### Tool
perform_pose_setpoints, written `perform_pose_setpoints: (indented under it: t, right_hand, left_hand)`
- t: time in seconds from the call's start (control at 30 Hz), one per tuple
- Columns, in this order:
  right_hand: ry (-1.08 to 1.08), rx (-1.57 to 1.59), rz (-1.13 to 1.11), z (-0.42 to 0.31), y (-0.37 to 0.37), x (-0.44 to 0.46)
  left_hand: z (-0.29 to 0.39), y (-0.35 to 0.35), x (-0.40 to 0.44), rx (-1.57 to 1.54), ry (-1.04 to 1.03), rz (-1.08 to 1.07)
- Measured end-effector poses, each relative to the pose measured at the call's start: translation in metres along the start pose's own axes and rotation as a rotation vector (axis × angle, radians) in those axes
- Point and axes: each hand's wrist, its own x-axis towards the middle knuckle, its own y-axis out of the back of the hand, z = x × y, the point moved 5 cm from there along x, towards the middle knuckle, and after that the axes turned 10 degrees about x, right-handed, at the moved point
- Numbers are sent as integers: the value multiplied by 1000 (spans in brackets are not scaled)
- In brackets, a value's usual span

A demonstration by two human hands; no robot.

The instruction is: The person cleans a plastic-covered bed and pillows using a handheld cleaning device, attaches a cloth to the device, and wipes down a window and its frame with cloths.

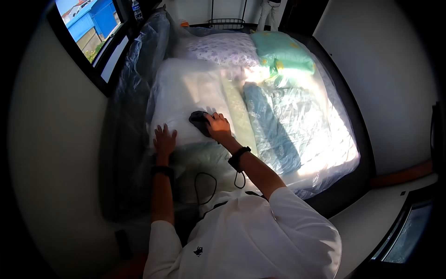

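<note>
My right hand grips a black, rounded handheld device, which rests on a white pillow-like bundle. The device's exact kind is not clear from here. At the bundle's near left edge, my left hand lies flat with its fingers spread. Below both hands is a greyish-green cloth under clear plastic. Thin dark cords hang near my wrists, and each wrist wears a black band.
The plastic-covered bed also carries a purple-flowered pillow, a green pillow and a folded blue-green quilt. A window is at the left. Another person's legs show beyond the bed, beside a black wire rack.
</note>
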Motion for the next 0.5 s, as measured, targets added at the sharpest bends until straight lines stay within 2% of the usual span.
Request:
perform_pose_setpoints:
  t: [0.1, 0.17, 0.27, 0.37, 0.4, 0.47, 0.5]
  right_hand:
    - [-266, -53, -36, 43, 13, -13]
    - [-291, -33, -75, 40, 10, -8]
    - [-97, -52, -56, -31, 9, -4]
    - [205, -56, -136, -83, -16, -10]
    - [214, -57, -139, -86, -19, -12]
    - [208, 15, -337, -86, -32, -16]
    - [217, 13, -340, -76, -30, -18]
  left_hand:
    - [-2, -4, -12, 2, 37, -18]
    - [-3, -2, -16, -47, 15, 4]
    - [-12, -13, -4, -103, -25, 52]
    - [-20, -11, 3, -126, 12, 92]
    - [-31, -19, 8, -130, 20, 96]
    - [-58, -40, 19, -215, -32, 241]
    - [-63, -42, 18, -218, -24, 246]
